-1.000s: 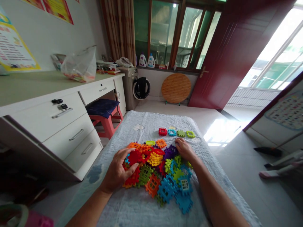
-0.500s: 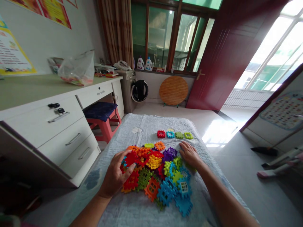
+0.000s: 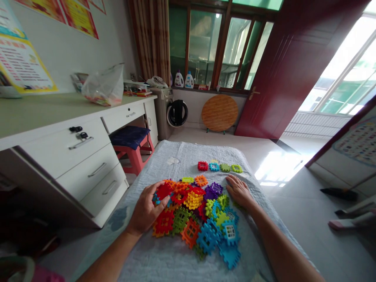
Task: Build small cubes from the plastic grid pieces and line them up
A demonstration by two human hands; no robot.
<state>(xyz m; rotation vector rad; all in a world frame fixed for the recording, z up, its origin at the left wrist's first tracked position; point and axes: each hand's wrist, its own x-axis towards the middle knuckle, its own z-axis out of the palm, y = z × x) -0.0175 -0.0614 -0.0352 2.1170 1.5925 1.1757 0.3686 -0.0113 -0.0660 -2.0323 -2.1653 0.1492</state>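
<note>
A heap of colourful interlocking plastic tiles lies on a table covered with a pale blue-grey cloth. My left hand rests on the heap's left side, thumb and fingers pinched on a red tile. At the heap's right edge my right hand lies flat on the cloth with its fingers stretched out and nothing in it. Beyond the heap, a red, a blue and two green tiles sit in a row.
A white desk with drawers runs along the left, with a clear plastic bag on top. A red stool with a blue cushion stands under it. A round wooden tabletop leans on the far wall beside a dark red door.
My left hand has shifted slightly, closing on the red tile at the heap's left. My right hand has slid from the top of the heap to its right edge and flattened.
</note>
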